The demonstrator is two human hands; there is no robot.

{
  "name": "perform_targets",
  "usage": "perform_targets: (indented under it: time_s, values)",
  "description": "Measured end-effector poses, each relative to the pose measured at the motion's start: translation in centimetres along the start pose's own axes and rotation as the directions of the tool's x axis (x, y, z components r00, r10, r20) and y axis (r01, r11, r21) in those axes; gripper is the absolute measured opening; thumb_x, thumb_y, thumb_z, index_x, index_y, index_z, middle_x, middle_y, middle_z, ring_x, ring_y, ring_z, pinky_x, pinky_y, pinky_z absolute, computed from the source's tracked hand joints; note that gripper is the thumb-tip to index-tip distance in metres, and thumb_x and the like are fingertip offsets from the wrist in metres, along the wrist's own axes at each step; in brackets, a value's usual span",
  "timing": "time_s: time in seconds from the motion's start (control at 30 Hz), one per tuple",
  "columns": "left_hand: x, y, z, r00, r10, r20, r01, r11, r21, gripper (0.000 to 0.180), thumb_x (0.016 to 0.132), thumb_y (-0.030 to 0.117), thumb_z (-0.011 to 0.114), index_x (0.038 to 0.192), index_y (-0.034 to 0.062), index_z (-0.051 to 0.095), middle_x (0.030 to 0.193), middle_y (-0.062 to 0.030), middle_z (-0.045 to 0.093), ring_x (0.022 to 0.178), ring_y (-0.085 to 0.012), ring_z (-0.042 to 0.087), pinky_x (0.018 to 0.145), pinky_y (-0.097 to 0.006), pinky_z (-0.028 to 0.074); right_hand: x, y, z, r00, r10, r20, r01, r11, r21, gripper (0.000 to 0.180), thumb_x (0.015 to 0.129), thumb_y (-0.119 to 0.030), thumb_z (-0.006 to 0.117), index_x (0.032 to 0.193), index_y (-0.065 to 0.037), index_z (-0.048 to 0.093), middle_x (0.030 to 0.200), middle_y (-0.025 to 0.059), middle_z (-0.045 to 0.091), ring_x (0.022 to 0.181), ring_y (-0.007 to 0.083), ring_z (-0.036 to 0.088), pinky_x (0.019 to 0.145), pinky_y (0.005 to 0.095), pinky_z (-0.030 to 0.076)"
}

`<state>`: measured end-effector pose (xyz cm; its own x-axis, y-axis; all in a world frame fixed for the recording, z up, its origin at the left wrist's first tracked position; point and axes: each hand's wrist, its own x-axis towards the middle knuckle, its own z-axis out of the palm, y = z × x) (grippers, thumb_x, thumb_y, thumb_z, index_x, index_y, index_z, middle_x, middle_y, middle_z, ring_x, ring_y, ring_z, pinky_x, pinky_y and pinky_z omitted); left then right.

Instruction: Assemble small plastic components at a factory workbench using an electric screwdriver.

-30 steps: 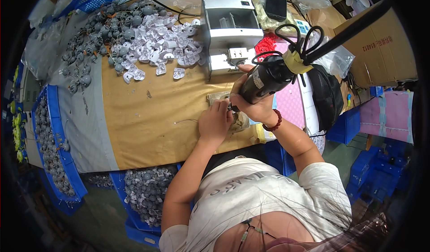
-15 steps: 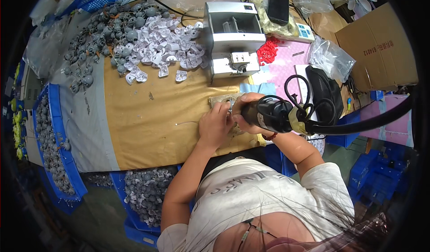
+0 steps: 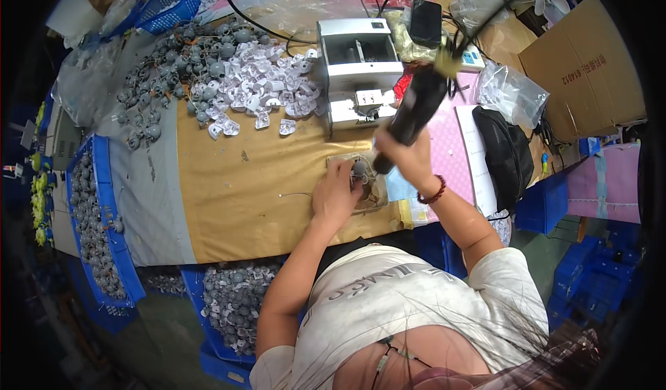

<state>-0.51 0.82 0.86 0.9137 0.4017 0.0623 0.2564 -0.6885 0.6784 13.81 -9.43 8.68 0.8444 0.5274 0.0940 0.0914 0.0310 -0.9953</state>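
Observation:
My right hand grips a black electric screwdriver held upright, its tip down on a small grey part. That part rests on a worn pad near the table's front edge. My left hand lies on the pad and pinches the grey part to steady it. A cable runs up from the screwdriver's top toward the back of the table.
Behind the pad stands a grey box-shaped machine. White and grey parts are heaped at the back left. Blue bins of grey parts line the left and front. A black bag and cardboard box sit right.
The screwdriver swung from tilted, to lying sideways, to upright over the grey part. My left hand stayed on the part.

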Motion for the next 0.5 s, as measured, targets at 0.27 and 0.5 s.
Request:
perform_targets:
  time_s: [0.27, 0.5]
  values:
    - [-0.6, 0.1, 0.4, 0.997, 0.046, -0.062, -0.051, 0.995, -0.08, 0.036, 0.082, 0.015, 0.076, 0.116, 0.0105, 0.065, 0.111, -0.0083, 0.065, 0.093, -0.0335, 0.066, 0.077, -0.043, 0.053, 0.7, 6.1, -5.5, 0.933, -0.322, -0.163, 0.262, 0.915, -0.308, 0.054, 0.091, -0.003, 0.068, 0.141, -0.002, 0.048, 0.126, 0.0181, 0.059, 0.107, 0.0225, 0.061, 0.088, 0.0335, 0.05]
    - [-1.0, 0.0, 0.5, 0.976, 0.17, -0.139, -0.169, 0.985, 0.016, 0.034, 0.081, 0.013, 0.077, 0.113, 0.008, 0.066, 0.106, -0.0099, 0.068, 0.093, -0.0325, 0.067, 0.078, -0.042, 0.053, -4.1, 5.0, -3.0, 0.899, -0.393, 0.194, 0.43, 0.702, -0.568, 0.031, 0.085, -0.004, 0.072, 0.116, -0.001, 0.067, 0.11, 0.0179, 0.064, 0.099, 0.0337, 0.061, 0.085, 0.0404, 0.05]
